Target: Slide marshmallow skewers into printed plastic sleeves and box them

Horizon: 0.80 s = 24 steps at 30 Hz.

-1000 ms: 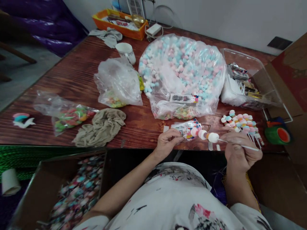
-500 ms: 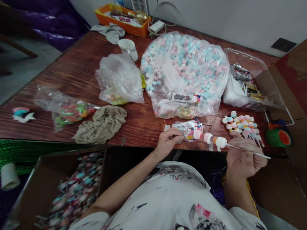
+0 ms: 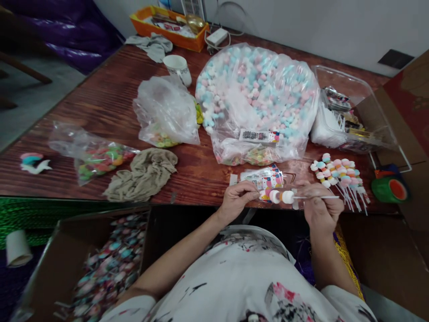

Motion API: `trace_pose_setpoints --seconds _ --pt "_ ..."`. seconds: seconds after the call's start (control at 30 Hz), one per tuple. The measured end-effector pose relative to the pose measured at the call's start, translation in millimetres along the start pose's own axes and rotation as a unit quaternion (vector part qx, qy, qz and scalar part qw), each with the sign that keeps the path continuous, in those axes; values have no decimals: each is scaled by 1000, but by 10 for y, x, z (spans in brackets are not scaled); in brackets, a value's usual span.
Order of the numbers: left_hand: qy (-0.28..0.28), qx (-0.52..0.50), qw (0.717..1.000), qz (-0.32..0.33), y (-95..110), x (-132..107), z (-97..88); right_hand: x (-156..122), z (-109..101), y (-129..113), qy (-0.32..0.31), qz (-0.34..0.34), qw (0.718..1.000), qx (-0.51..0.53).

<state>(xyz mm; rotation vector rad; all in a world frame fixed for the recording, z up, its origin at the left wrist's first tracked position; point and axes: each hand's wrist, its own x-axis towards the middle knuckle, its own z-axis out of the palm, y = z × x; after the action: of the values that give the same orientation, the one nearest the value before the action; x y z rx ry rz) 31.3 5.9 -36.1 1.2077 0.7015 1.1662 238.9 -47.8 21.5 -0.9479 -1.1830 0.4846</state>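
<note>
My right hand point(image 3: 320, 208) is closed on a thin white stick that carries a skewer of marshmallows point(image 3: 279, 196), held level just over the table's near edge. My left hand point(image 3: 236, 200) pinches the skewer's tip, at its leftmost candy. Right behind the skewer lies a small stack of printed wrappers point(image 3: 264, 179). A pile of finished marshmallow skewers point(image 3: 338, 174) lies to the right of my right hand. A big clear bag of pink, blue and white marshmallows point(image 3: 256, 89) fills the middle of the wooden table point(image 3: 100, 112).
Two smaller bags of coloured candy point(image 3: 97, 156) point(image 3: 164, 116) and a brown cloth point(image 3: 144, 174) lie left of centre. A white mug point(image 3: 178, 68), an orange tray point(image 3: 167, 27), a clear plastic bin point(image 3: 351, 116) and a green tape roll point(image 3: 389, 188) are around. A cardboard box of packed sweets point(image 3: 100, 268) stands at lower left.
My right hand has moved left toward my left hand, bringing the skewer in so its marshmallows now sit close to my left fingers. The left hand has stayed in place.
</note>
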Motion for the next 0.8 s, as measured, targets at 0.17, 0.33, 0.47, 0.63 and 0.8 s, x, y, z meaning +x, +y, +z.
trace_pose_setpoints --seconds 0.17,0.33,0.47,0.63,0.8 --pt "-16 -34 996 -84 36 -36 15 12 88 74 47 34 997 40" --pt "-177 -3 972 -156 88 -26 78 -6 135 99 52 45 997 39" --pt "-227 78 954 -178 77 44 77 -22 164 66 -25 65 998 5" --pt "-200 131 957 -162 11 65 79 -7 271 34 -49 155 985 -60" --pt "-221 108 957 -153 -26 4 90 -54 427 127 -126 226 964 -56"
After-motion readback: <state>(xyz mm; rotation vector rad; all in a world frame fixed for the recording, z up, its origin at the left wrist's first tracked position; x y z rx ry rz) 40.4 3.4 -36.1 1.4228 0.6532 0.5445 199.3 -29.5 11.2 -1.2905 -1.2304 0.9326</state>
